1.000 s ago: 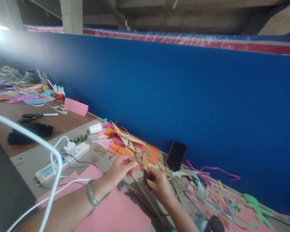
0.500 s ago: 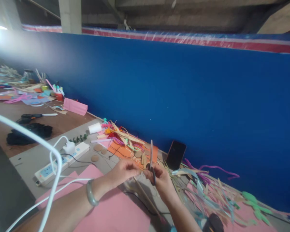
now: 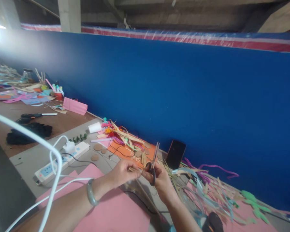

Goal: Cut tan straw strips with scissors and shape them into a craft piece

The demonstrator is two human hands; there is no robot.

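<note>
My right hand (image 3: 160,181) grips a pair of scissors (image 3: 153,163) by the dark handles, the blades pointing up and slightly apart. My left hand (image 3: 124,171), with a grey-green bangle on the wrist, pinches a thin pale strip (image 3: 134,169) close to the blades. Both hands hover above a pink paper sheet (image 3: 116,209) and a thin wooden stick (image 3: 147,199) on the grey table.
A heap of straw strips and coloured ribbons (image 3: 203,190) lies to the right, a dark phone (image 3: 175,154) leans on the blue wall, and orange paper (image 3: 125,149) sits behind. A white power strip (image 3: 62,159) and white cable (image 3: 38,141) lie left.
The scissors swung from pointing down-left to upright, then tilted slightly right with the blades opening. My left hand closed in on the strip beside them.
</note>
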